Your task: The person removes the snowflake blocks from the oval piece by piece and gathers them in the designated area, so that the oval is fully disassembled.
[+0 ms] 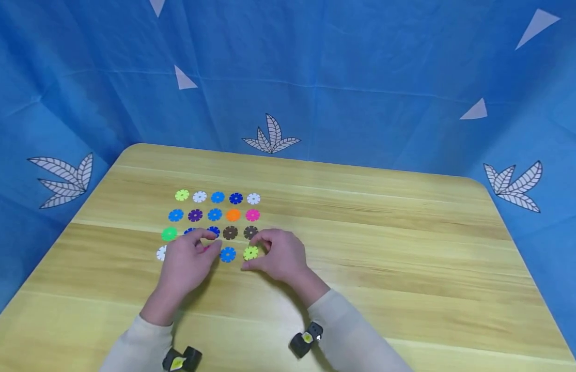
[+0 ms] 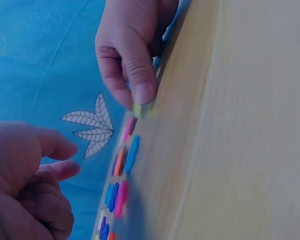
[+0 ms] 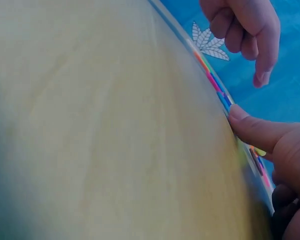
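Note:
Several flat, notched colour discs lie in a grid (image 1: 215, 214) on a wooden table (image 1: 371, 248). My right hand (image 1: 250, 253) curls its thumb and forefinger round a yellow-green disc (image 1: 250, 252) at the near right corner of the grid. The left wrist view shows its fingertips (image 2: 140, 92) on that disc (image 2: 138, 110), which rests on the table. My left hand (image 1: 209, 243) hovers over the near row with loosely curled fingers. It holds nothing and partly hides a pink disc (image 1: 206, 248). A blue disc (image 1: 228, 253) lies between the hands.
A blue cloth with leaf prints (image 1: 271, 134) hangs behind and beside the table. Bare wood stretches to the right of the grid and toward me. A white disc (image 1: 161, 253) lies left of my left hand. Small cameras sit on both wrists (image 1: 306, 338).

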Demonstrator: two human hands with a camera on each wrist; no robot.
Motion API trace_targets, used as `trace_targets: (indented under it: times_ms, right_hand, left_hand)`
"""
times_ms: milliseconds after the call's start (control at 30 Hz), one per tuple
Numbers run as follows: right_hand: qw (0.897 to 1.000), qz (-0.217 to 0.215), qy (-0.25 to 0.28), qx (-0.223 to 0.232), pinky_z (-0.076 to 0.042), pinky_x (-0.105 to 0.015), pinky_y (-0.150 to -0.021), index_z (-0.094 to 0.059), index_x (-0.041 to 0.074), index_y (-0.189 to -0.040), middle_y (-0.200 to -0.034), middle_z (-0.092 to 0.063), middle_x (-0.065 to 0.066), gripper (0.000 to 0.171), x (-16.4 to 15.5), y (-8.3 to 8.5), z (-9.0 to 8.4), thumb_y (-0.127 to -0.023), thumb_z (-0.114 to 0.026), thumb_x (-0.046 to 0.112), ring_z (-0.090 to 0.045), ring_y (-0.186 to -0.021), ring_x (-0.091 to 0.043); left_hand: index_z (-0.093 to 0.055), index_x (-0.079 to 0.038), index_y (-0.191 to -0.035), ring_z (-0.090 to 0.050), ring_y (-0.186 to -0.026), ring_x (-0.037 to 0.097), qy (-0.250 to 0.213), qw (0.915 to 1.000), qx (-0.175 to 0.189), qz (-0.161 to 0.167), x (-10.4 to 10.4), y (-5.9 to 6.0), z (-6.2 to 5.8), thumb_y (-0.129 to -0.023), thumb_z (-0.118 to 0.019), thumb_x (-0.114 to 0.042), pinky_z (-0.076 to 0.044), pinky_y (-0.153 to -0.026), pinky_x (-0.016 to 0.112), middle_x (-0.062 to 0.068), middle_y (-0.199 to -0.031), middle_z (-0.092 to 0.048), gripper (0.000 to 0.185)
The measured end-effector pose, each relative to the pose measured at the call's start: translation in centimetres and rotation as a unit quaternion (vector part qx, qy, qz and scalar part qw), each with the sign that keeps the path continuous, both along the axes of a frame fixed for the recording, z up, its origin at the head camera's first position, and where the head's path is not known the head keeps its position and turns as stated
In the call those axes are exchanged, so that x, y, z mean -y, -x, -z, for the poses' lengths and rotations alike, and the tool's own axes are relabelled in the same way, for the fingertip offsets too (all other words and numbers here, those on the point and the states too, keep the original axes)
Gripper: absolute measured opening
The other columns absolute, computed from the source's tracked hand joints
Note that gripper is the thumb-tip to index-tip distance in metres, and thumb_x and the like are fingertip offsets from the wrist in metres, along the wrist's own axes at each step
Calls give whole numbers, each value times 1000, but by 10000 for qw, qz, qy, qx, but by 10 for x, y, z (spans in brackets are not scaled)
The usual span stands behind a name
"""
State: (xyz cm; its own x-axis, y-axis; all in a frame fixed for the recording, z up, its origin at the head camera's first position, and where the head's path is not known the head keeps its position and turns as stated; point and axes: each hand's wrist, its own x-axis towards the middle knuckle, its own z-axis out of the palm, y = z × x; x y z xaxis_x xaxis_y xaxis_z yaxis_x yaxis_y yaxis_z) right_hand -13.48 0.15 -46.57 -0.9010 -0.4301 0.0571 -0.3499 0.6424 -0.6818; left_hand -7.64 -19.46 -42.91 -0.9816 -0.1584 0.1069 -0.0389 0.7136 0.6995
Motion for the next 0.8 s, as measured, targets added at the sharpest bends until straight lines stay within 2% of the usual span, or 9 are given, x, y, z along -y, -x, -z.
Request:
trace_targets:
  times_ms: [133,267,400,533,667,800]
  right_hand:
    - [9988,-172,-381,-236,-32,-26,-52,-69,34,-93,-60,-45,11,47,-1,0,3,-57,-80,62,-42,-55,-7]
    - [9985,-449,-237,-222,-36,-26,-56,-70,30,-96,-64,-49,12,47,-6,0,3,-59,-81,58,-44,-59,-6]
    - [9980,-548,-50,-303,-39,-26,-61,-72,24,-94,-67,-52,10,36,-13,-2,3,-67,-82,45,-46,-61,-5]
    - [9980,-509,12,-379,-40,-26,-62,-73,23,-92,-67,-53,10,26,-13,-3,3,-72,-79,38,-47,-61,-5]
    - [9982,-402,100,-430,-40,-25,-60,-73,21,-95,-66,-52,12,26,-11,-4,3,-74,-78,37,-46,-60,-4]
    - [9966,-297,524,-560,-43,-24,-61,-72,15,-98,-68,-53,11,25,-17,-8,-4,-78,-76,30,-49,-62,-5]
  left_hand:
    - [-67,-6,-98,-31,-38,12,-50,10000,-4,-28,1,0,0,-86,-68,-17,-27,-35,24,-1,-46,-39,17]
    - [-68,-6,-99,-30,-38,12,-87,9999,44,-56,2,-1,1,-86,-68,-18,-28,-36,25,-2,-46,-38,17]
    - [-68,-6,-100,-29,-38,12,-129,9999,17,21,1,2,0,-86,-68,-17,-28,-36,25,-2,-46,-37,18]
    - [-68,-5,-101,-30,-38,12,-231,9997,38,53,-1,5,-2,-86,-68,-18,-27,-35,25,-2,-46,-37,20]
    - [-67,-5,-103,-30,-38,12,-231,9997,62,89,-5,8,-3,-87,-66,-20,-24,-35,24,-2,-47,-37,21]
    - [-67,-7,-102,-30,-39,12,-72,10000,34,-9,-10,7,-5,-87,-66,-23,-23,-36,23,-2,-49,-36,22]
